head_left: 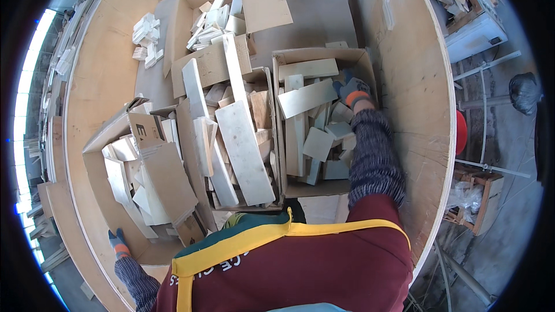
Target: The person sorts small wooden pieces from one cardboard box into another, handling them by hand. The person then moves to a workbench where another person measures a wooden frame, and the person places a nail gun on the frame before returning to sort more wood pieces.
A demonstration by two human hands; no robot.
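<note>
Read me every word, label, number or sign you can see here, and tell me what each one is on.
I won't copy lettering out, but here is where it stands:
Maroon top: white letters, partly covered by the yellow strap.
Leftmost cardboard box: dark print on its upper flap; lower down, dark marks too small to read.
Elsewhere, I can make out no lettering.

The right grip point(354, 89), a gloved hand, is inside a brown box point(324, 53) of wood bits point(318, 144), just beside a pale board point(306, 98). The left grip point(119, 244), gloved too, is by the left box point(101, 196). Long boards point(245, 153) lie over the middle box point(186, 144).
</note>
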